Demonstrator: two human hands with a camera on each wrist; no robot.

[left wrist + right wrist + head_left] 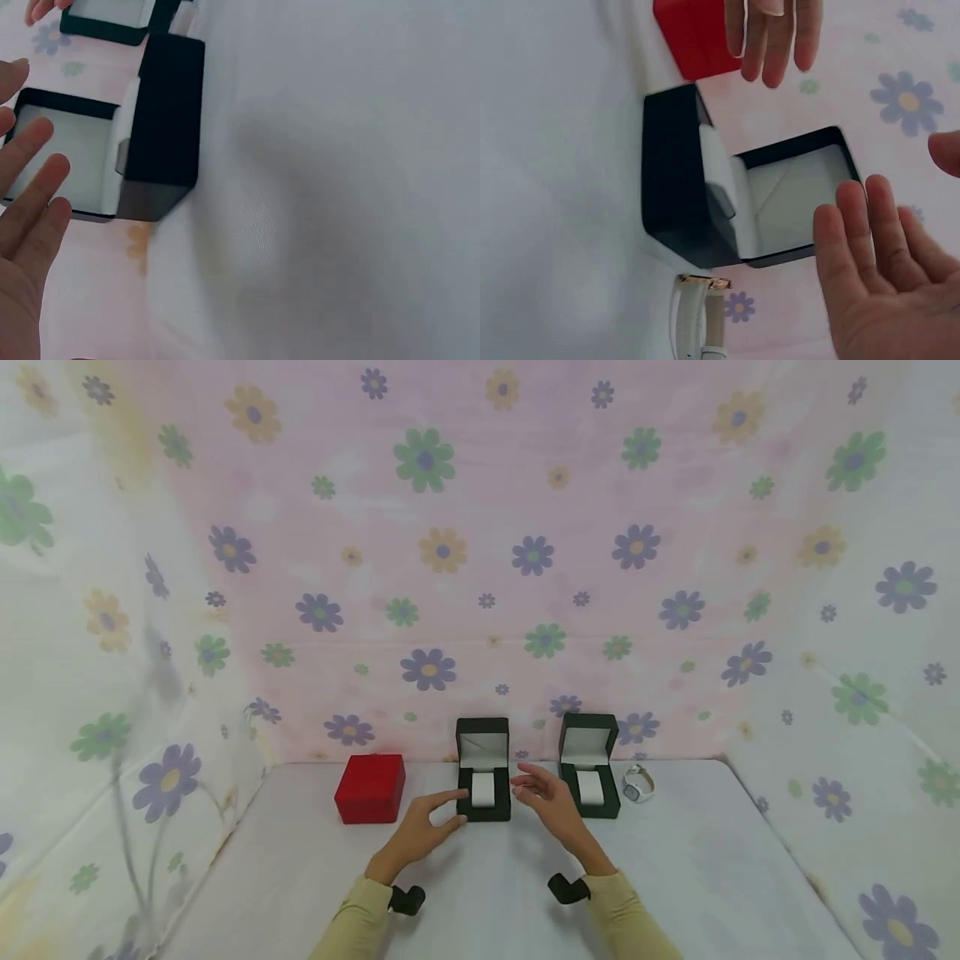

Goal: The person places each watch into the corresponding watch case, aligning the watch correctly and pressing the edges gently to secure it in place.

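Observation:
A dark green watch box [483,814] stands with its lid raised and a white cushion [483,790] inside. My left hand [420,831] is at its left side, fingers spread, fingertips right at the edge. My right hand [558,810] hovers just right of this box, fingers loosely extended, holding nothing. In the right wrist view, a white-strapped watch [692,322] with gold-coloured metal stands beside the box; the right hand mostly hides it in the head view. The left wrist view shows the box's dark front [169,112] beside the left fingers.
A second dark green box [600,810] stands to the right, lid raised over a white cushion. Beside it lies a white and gold watch [637,785]. A closed red box [370,789] sits at the left. Flowered cloth [480,635] rises behind the white table [480,902].

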